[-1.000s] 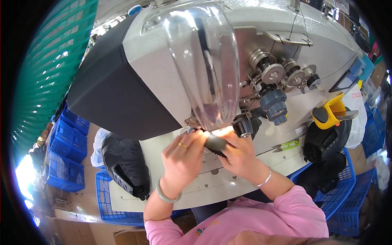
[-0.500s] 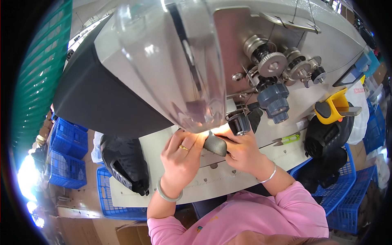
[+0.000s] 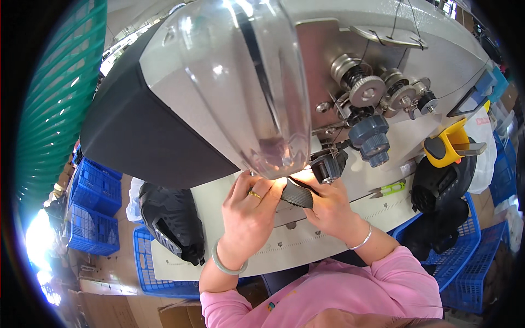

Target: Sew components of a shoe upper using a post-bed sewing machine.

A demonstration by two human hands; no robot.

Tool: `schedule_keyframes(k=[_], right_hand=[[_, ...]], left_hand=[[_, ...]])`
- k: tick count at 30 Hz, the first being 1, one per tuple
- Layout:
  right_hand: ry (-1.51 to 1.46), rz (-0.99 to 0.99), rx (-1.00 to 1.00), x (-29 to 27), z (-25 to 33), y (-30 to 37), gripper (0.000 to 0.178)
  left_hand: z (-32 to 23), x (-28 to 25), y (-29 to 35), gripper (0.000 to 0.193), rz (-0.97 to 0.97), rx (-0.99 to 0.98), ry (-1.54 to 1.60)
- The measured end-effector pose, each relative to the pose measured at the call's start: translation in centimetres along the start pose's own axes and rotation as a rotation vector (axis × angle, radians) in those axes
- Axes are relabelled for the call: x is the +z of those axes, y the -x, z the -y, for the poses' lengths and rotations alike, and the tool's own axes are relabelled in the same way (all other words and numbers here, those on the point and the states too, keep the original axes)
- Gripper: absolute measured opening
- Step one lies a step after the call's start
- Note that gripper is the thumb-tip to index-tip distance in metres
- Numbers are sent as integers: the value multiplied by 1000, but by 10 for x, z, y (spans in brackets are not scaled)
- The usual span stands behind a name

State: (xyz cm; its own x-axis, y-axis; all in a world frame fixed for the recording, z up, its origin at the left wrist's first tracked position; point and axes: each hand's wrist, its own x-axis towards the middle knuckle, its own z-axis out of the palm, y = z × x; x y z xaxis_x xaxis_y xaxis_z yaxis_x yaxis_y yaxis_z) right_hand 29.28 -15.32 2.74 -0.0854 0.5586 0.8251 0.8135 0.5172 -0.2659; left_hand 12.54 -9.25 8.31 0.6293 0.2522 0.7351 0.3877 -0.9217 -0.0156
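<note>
Under the sewing machine [image 3: 333, 16], both my hands hold a small dark grey textured fabric piece [image 3: 297, 195] with a black edge. My left hand [image 3: 249, 213], wearing a ring and a pale bangle, is closed on its left side. My right hand [image 3: 334, 213], with a thin silver bracelet, pinches the right side, its fingers bent close to the presser area. A clear plastic guard [image 3: 273, 131] hangs just above the fingertips. Bright lamp light washes out the spot where the fingers meet the machine, and the needle is hidden there.
Lime-green thread snips [image 3: 391, 188] lie right of my right hand. A black shoe upper [image 3: 172, 221] rests at the table's left; more black pieces [image 3: 444, 177] sit at the right below a yellow holder [image 3: 449, 143]. Blue crates [image 3: 94, 229] stand on both sides.
The view has shifted slightly, moving the scene a little right. The fabric piece has turned between my fingers and shows more of its black edge. Both hands keep their hold.
</note>
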Motion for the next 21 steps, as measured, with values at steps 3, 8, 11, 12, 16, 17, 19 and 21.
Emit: schedule_keyframes(k=[3, 8, 11, 12, 16, 17, 19, 21], right_hand=[[15, -25, 7, 2, -1, -1, 28], [-14, -38, 5, 6, -6, 1, 29], [-7, -43, 3, 7, -3, 2, 30], [-2, -30, 15, 6, -4, 1, 31], [-40, -2, 49, 6, -1, -4, 30], [-87, 5, 35, 6, -2, -6, 31], [-130, 18, 32, 6, -4, -7, 31], [-174, 40, 40, 9, -9, -6, 34]], left_hand=[[0, 0, -2, 32, 10, -9, 6], [0, 0, -3, 32, 36, -21, 19], [-2, -3, -3, 32, 38, -32, 2], [-3, -3, -3, 32, 38, -45, -6], [-9, -6, -3, 34, 73, -124, 8], [-7, -5, -3, 30, 31, -139, 34], [-2, -1, -2, 26, -5, -156, 71], [6, 5, -2, 14, -93, -272, 216]])
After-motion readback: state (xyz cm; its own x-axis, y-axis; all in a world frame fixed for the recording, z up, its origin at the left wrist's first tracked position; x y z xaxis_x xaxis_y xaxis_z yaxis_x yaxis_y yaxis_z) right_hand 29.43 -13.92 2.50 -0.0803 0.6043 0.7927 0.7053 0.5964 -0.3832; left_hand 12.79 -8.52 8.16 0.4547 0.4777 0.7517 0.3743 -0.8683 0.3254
